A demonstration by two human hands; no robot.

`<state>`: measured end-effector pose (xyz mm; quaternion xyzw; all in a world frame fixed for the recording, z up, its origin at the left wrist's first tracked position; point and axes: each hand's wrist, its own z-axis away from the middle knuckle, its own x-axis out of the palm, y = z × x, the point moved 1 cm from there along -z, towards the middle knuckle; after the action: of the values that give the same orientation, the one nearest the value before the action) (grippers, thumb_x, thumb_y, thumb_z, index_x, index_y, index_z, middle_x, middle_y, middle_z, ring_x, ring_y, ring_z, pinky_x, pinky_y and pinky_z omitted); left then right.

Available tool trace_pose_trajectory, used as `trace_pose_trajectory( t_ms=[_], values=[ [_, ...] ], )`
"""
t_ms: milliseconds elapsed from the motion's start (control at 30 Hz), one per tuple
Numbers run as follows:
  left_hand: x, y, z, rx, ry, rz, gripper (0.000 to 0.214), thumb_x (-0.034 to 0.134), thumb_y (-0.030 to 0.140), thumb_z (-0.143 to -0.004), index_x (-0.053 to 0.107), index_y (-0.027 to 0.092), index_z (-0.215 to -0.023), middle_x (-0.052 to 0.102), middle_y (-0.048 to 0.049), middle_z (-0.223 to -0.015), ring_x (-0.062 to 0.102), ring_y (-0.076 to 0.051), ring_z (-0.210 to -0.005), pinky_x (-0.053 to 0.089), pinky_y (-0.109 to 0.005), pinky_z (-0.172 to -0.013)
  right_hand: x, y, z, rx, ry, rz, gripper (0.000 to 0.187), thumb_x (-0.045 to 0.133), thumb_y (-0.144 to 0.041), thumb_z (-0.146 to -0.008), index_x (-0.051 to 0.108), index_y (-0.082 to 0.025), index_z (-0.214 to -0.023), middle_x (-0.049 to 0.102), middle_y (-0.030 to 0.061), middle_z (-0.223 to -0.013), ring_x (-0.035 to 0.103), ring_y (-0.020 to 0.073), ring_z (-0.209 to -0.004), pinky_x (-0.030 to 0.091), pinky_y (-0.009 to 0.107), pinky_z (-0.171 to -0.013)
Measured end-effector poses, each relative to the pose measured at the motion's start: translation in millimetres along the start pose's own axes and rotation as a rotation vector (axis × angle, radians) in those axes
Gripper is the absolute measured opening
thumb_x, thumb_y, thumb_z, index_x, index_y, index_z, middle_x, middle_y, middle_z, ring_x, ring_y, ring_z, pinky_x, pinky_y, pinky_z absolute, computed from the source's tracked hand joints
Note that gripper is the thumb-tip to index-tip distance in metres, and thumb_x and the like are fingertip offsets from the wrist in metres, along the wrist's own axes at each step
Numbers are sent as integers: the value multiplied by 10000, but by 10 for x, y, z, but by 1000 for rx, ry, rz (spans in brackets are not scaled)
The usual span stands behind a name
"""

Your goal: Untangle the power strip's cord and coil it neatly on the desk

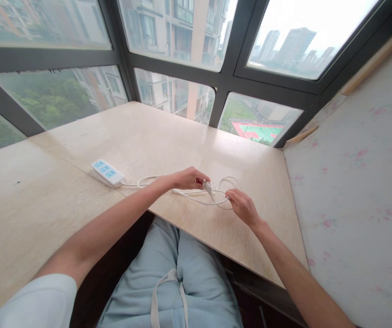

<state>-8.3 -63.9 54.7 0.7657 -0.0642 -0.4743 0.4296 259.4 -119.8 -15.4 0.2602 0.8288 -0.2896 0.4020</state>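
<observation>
A white power strip [107, 172] with blue-marked sockets lies on the beige stone windowsill desk [148, 136]. Its white cable [196, 195] runs right and curls into loops near the desk's front edge. My left hand [190, 178] is closed around the cable just behind the plug [208, 186], which pokes out of my fingers. My right hand [241, 206] pinches a loop of the same cable a little to the right, fingers curled.
Dark-framed windows [223, 77] wrap the far side of the desk. A wall with pale floral covering [359, 182] stands at the right. My legs in light blue trousers [168, 282] are under the desk's front edge.
</observation>
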Motion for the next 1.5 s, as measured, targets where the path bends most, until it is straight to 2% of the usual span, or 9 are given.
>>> trace_pose_trajectory(
  t_ms=[233, 467, 600, 767, 967, 1067, 1233, 1367, 1500],
  values=[
    [-294, 15, 167, -99, 221, 173, 298, 669, 173, -742, 719, 125, -1032, 681, -11, -725, 602, -110, -644, 465, -215, -621, -17, 69, -45, -49, 18, 90, 195, 435, -102, -929, 590, -216, -963, 675, 68, -926, 599, 192, -832, 450, 302, -753],
    [-615, 60, 361, -93, 489, 447, 382, 792, 222, -685, 711, 117, -1043, 685, -32, -700, 603, -109, -589, 485, -215, -531, 13, 205, 28, -14, 53, 187, 193, 444, -98, -915, 603, -205, -935, 676, 68, -898, 587, 200, -813, 431, 307, -742],
    [-857, 132, 442, 7, 774, 647, 367, 836, 173, -653, 719, 120, -997, 688, -36, -740, 598, -90, -578, 485, -199, -514, 47, 263, 102, 40, 55, 171, 202, 437, -107, -908, 609, -212, -930, 680, 66, -896, 596, 199, -812, 428, 304, -735],
    [-1205, 167, 577, 70, 1177, 851, 168, 762, 55, -720, 711, 158, -843, 658, -10, -699, 606, -83, -592, 489, -177, -528, 39, 357, 175, 118, 88, 182, 174, 446, -149, -911, 609, -211, -918, 682, 66, -860, 612, 205, -791, 439, 304, -715],
    [-1513, -25, 821, 77, 1422, 958, 170, 684, 20, -763, 641, 161, -678, 648, -7, -666, 559, -54, -540, 451, -141, -496, 5, 484, 252, 190, 83, 239, 213, 423, -143, -897, 629, -189, -925, 684, 85, -853, 630, 216, -779, 464, 316, -703],
    [-1462, -121, 834, 45, 1453, 1032, 194, 639, -27, -742, 624, 143, -649, 639, -12, -661, 547, -49, -528, 417, -136, -473, 23, 482, 297, 206, 56, 223, 252, 403, -131, -891, 636, -185, -968, 684, 93, -891, 637, 221, -814, 488, 331, -735],
    [-1141, -168, 649, -8, 1388, 1151, 152, 634, -20, -714, 630, 125, -666, 636, -13, -683, 542, -51, -540, 403, -151, -477, 40, 411, 373, 237, 25, 186, 345, 375, -87, -862, 628, -183, -1075, 661, 113, -1015, 622, 243, -961, 519, 391, -841],
    [-808, -135, 364, -80, 1308, 1239, 125, 693, 15, -670, 622, 118, -668, 631, -14, -699, 533, -44, -546, 372, -147, -468, 5, 232, 378, 270, 125, 122, 474, 344, -27, -802, 621, -193, -1149, 622, 121, -1083, 595, 244, -1040, 514, 446, -911],
    [-387, -18, 2, -141, 1141, 1294, 140, 757, 101, -646, 645, 121, -728, 633, -14, -709, 533, -47, -561, 377, -155, -485, -48, -64, 287, 332, 256, -123, 381, 438, -135, -863, 615, -240, -1183, 615, 110, -1145, 572, 258, -1094, 488, 505, -953]
  ],
)
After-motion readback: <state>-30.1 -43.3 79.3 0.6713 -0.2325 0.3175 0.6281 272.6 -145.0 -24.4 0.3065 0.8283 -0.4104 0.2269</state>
